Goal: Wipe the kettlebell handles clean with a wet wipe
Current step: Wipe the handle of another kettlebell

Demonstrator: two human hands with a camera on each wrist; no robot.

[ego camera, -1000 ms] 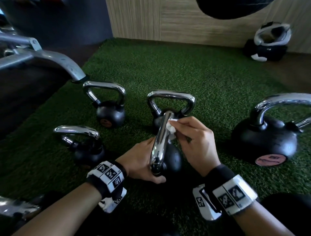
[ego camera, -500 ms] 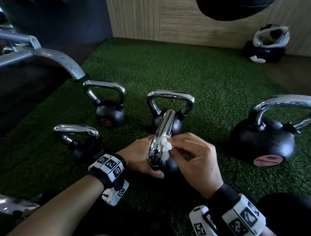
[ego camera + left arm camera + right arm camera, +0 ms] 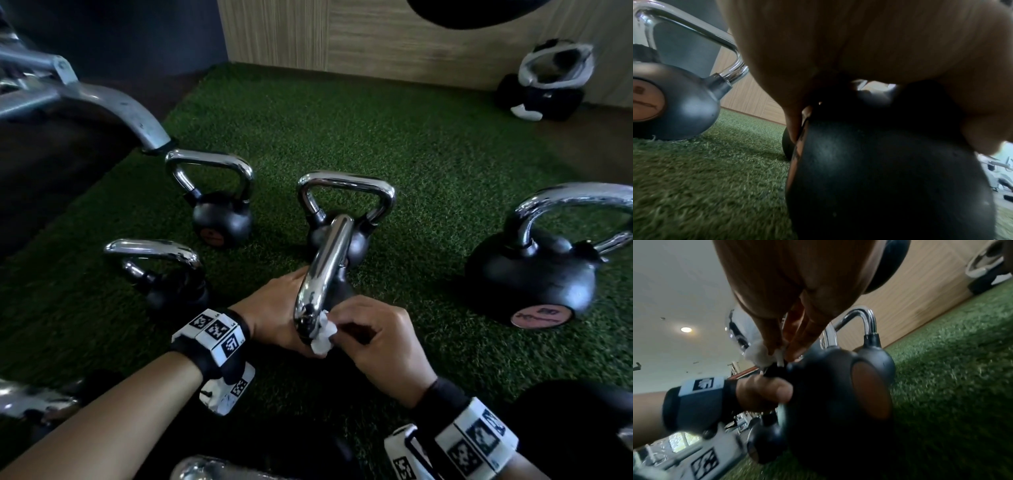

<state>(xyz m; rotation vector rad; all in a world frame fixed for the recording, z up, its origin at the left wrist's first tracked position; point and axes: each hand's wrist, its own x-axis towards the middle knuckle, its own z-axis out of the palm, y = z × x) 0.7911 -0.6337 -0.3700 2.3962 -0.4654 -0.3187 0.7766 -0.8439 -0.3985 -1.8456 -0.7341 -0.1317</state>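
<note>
Head view shows your right hand [image 3: 373, 346] pinching a small crumpled wet wipe [image 3: 323, 334] between its fingertips and pressing it on the shiny handle [image 3: 325, 270] of the middle kettlebell [image 3: 838, 402]. This kettlebell sits on the green turf [image 3: 411, 144], right in front of you, between your two hands. Your left hand [image 3: 274, 311] is curled around the black ball from the left side and holds it steady. The wipe is at the low, near end of the handle, where the metal bends down to the ball. The handle's long bar runs away from you and up, so the part you may not have wiped yet lies ahead of your right hand, toward the far end. I think your right hand is the one to slide the wipe along it. Other kettlebells stand around, like the big kettlebell [image 3: 534, 274] on the right.
</note>
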